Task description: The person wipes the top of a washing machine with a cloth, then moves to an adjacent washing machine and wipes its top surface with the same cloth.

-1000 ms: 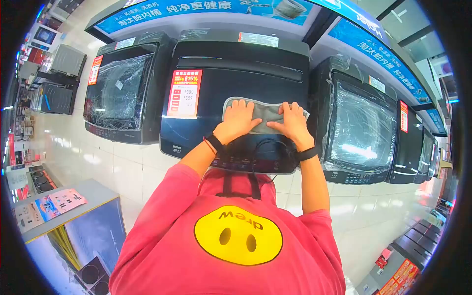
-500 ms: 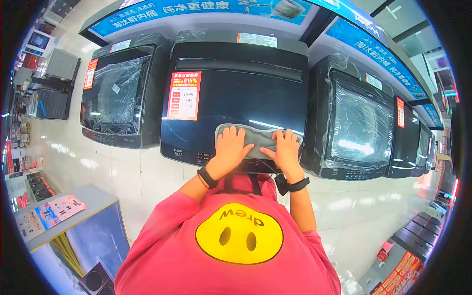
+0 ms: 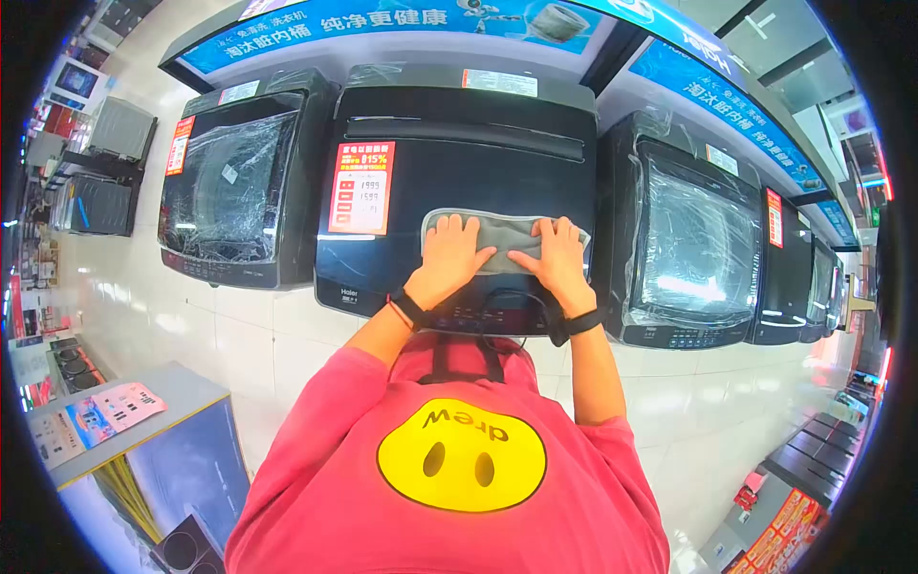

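Note:
A grey cloth with a pale edge lies on the dark, glossy lid of the middle washing machine. My left hand grips the cloth's left part, fingers over its upper edge and thumb turned inward. On the right part, my right hand grips it the same way, and the two thumbs nearly meet. The lid bears a red and white price tag to the left of the cloth. Below my hands, the control strip is partly covered by my wrists and a dark cord or strap.
Washing machines in plastic film stand close by on the left and right. A blue sign board overhangs the back. At the lower left is a grey counter with leaflets. Pale floor tiles show between.
Both hands and the cloth have slid up the lid, away from my body. More of the front control strip now shows below them. The view has shifted slightly.

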### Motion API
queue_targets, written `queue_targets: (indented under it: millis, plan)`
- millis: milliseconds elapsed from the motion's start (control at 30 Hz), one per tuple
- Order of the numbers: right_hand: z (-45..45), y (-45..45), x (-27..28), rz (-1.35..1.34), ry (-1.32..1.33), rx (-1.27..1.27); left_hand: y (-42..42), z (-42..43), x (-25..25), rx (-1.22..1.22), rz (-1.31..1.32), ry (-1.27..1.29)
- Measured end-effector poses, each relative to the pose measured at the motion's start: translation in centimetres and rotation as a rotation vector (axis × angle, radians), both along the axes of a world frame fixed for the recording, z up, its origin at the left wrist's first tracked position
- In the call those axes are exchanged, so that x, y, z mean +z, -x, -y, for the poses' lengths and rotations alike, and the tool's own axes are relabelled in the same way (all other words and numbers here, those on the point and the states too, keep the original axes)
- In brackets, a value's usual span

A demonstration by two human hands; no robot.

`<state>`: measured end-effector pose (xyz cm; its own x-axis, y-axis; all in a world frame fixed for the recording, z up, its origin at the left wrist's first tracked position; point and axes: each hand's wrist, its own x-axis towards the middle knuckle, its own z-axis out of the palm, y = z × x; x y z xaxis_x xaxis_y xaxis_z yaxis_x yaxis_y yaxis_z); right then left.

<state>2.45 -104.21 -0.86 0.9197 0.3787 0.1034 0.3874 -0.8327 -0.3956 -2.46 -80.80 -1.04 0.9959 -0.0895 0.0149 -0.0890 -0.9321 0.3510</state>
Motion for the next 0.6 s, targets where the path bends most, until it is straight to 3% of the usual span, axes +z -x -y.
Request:
queue_targets:
  millis: [300, 600]
  plan:
    - [0.0, 6.7, 1.6, -0.117, 0.029, -0.003, 6.0, 0.3, 0.1, 0.032, -0.063, -0.029]
    - [0.0, 2.4, 0.6, -0.089, -0.022, 0.014, 3.2, -0.1, 0.5, 0.031, -0.038, 0.054]
